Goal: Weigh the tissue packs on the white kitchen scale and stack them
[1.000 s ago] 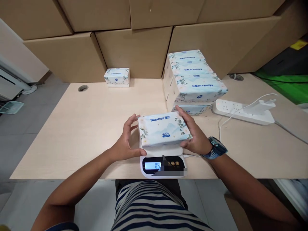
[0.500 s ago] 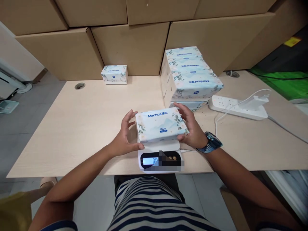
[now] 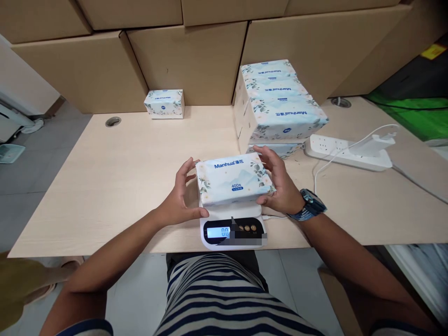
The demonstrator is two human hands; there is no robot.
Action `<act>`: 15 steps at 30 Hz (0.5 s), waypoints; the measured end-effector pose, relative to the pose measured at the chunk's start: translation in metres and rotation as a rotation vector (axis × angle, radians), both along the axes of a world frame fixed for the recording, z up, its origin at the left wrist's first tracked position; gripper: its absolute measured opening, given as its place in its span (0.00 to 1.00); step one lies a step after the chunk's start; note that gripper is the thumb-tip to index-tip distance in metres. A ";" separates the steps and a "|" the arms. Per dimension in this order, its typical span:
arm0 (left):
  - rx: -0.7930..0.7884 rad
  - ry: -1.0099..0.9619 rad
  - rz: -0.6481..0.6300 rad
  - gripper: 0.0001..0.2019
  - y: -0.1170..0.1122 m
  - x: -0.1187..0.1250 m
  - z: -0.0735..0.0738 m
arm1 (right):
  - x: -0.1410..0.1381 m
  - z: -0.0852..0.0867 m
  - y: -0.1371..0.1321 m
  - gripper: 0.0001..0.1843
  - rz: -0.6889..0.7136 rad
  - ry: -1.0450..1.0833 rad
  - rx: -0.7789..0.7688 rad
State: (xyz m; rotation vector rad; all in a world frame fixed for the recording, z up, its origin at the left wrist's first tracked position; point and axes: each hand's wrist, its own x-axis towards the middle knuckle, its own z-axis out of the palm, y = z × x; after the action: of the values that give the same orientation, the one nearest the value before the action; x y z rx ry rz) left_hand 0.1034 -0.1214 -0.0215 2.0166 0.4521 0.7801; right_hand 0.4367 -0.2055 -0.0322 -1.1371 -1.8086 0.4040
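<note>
A white and blue tissue pack (image 3: 233, 179) printed "Manhua" sits just over the platform of a small white digital scale (image 3: 233, 228) at the desk's front edge. My left hand (image 3: 180, 200) cups its left end, thumb under the lower corner and fingers curled at the top edge. My right hand (image 3: 280, 186), with a watch (image 3: 310, 205) on the wrist, grips the right end. The scale's lit display reads 0.0.
A stack of the same tissue packs (image 3: 280, 107) stands behind the scale to the right. One single pack (image 3: 164, 102) sits at the back left. A white power strip (image 3: 346, 151) with a plugged cable lies right. Cardboard boxes (image 3: 189, 60) wall off the back of the light wooden desk (image 3: 122, 172).
The scale's reading dropped from about 0.5 to 0.0 while both hands stayed on the pack's ends. The camera tilted slightly; the pack sits about where it was.
</note>
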 end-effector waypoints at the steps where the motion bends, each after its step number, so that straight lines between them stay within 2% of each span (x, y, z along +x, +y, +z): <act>1: 0.003 0.000 -0.002 0.68 0.000 0.000 0.000 | 0.001 0.001 0.000 0.68 -0.003 -0.006 0.007; 7: -0.010 -0.027 0.001 0.71 0.000 0.001 -0.001 | 0.004 0.005 0.000 0.70 0.000 0.014 0.046; 15: -0.050 0.019 0.031 0.68 -0.006 0.000 0.005 | 0.000 -0.001 0.001 0.68 0.047 -0.003 0.041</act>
State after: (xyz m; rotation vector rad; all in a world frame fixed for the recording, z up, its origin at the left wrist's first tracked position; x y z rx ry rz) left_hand 0.1034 -0.1278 -0.0170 1.9762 0.5101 0.7621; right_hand 0.4368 -0.2046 -0.0333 -1.0690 -1.8408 0.3917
